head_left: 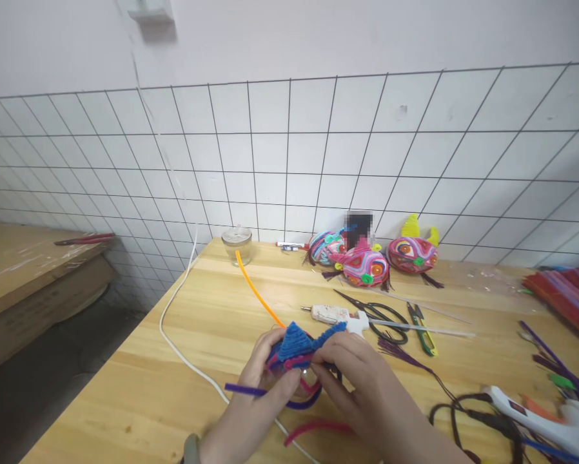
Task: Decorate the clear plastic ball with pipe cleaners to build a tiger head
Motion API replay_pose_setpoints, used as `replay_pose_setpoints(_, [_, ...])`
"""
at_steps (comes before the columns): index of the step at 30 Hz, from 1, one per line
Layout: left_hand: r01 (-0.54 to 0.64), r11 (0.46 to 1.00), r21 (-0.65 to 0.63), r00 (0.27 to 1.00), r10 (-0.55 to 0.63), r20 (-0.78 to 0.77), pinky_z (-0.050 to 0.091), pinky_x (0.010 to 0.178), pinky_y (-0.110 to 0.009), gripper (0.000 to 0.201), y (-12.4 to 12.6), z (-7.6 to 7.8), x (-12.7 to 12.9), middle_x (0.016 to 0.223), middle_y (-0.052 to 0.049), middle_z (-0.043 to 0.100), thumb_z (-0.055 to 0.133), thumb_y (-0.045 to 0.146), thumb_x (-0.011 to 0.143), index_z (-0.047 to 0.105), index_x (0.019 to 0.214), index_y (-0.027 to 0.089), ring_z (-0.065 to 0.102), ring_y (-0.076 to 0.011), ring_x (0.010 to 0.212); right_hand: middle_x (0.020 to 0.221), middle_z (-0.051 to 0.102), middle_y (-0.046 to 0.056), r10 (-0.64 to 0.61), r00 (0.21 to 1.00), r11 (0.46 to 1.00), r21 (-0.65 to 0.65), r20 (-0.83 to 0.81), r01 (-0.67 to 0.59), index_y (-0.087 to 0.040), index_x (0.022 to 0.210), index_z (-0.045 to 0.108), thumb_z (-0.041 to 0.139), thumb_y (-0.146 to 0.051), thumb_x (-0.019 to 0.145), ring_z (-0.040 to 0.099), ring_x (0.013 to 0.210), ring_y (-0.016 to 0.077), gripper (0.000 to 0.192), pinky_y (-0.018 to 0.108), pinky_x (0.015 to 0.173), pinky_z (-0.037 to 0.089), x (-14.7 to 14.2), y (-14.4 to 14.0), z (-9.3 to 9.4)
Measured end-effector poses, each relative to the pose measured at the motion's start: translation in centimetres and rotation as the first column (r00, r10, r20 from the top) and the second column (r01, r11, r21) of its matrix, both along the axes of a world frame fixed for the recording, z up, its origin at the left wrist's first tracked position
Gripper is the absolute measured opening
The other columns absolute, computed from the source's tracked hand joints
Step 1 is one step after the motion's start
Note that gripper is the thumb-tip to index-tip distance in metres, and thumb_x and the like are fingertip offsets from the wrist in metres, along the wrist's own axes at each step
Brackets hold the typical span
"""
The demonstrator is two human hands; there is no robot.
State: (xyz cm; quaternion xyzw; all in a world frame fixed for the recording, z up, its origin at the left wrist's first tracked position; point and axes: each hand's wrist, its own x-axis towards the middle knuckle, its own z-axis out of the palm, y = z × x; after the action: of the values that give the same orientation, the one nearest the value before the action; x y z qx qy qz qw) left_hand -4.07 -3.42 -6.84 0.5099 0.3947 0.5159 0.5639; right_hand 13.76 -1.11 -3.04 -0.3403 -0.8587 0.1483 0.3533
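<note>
A round, partly see-through ornament (309, 375) with coloured pipe cleaners coiled over it sits between my hands, low over the table. Two blue pipe-cleaner ears (295, 343) stick up from its top. My left hand (263, 393) is closed around its left side, thumb across the front. With thumb and fingertips pinched together, my right hand (354, 374) presses the coils at its right side; the exact strand pinched is hidden. A purple pipe cleaner (245, 389) juts out left past my left thumb. An orange one (256, 290) stretches up behind my left hand.
Three finished fish-like ornaments (364, 267) stand by the tiled wall. Behind my right hand lie a small glue gun (329, 314), black scissors (391, 322) and thread snips (421, 332). A glass jar (236, 245), a white cord (176, 345) and a larger glue gun (536, 415) flank the work.
</note>
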Motion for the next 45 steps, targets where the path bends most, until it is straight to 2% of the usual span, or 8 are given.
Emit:
replay_pose_setpoints(7, [-0.014,1.000,-0.009,0.999,0.014,-0.035,0.037,0.104,-0.042,0.041,-0.12,0.19,-0.03,0.132,-0.008,0.053,0.058,0.033,0.085,0.047,0.124,0.028,0.048,-0.0277,0.124,0.081,0.062,0.001,-0.025,1.000,0.999,-0.037,0.008,0.025,-0.021,0.087,0.053,0.053,-0.009,0.087,0.055,0.075,0.0180,0.012,0.032,0.067,0.043,0.06,-0.10,-0.53])
replay_pose_setpoints(25, [-0.063,0.998,-0.008,0.997,0.062,-0.047,0.042,0.099,-0.038,0.038,-0.11,0.65,0.15,0.123,-0.009,0.058,0.059,0.037,0.082,0.053,0.117,0.024,0.053,-0.0268,0.117,0.077,0.061,0.004,-0.020,0.999,0.999,-0.045,0.039,0.022,-0.020,0.082,0.054,0.049,-0.009,0.087,0.054,0.073,0.0191,0.012,0.032,0.065,0.044,-0.29,-0.29,-0.20])
replay_pose_setpoints(37, [-0.056,0.998,0.008,0.998,0.056,0.003,0.043,0.097,-0.033,0.033,-0.04,0.42,0.12,0.118,-0.004,0.062,0.059,0.032,0.083,0.054,0.115,0.026,0.055,-0.0231,0.113,0.077,0.063,0.005,-0.026,0.998,0.998,-0.060,0.051,0.029,-0.019,0.081,0.056,0.049,-0.010,0.086,0.054,0.072,0.0197,0.013,0.032,0.064,0.043,-0.32,-0.28,0.00])
replay_pose_setpoints(45, [-0.043,0.996,-0.075,0.996,0.048,0.069,0.047,0.093,-0.033,0.036,-0.02,0.42,0.33,0.115,-0.005,0.066,0.064,0.031,0.081,0.053,0.114,0.025,0.060,-0.0222,0.106,0.076,0.063,0.004,-0.022,0.999,0.999,-0.026,0.046,0.023,-0.019,0.081,0.057,0.051,-0.008,0.084,0.054,0.070,0.0185,0.013,0.030,0.062,0.043,-0.46,-0.21,0.09])
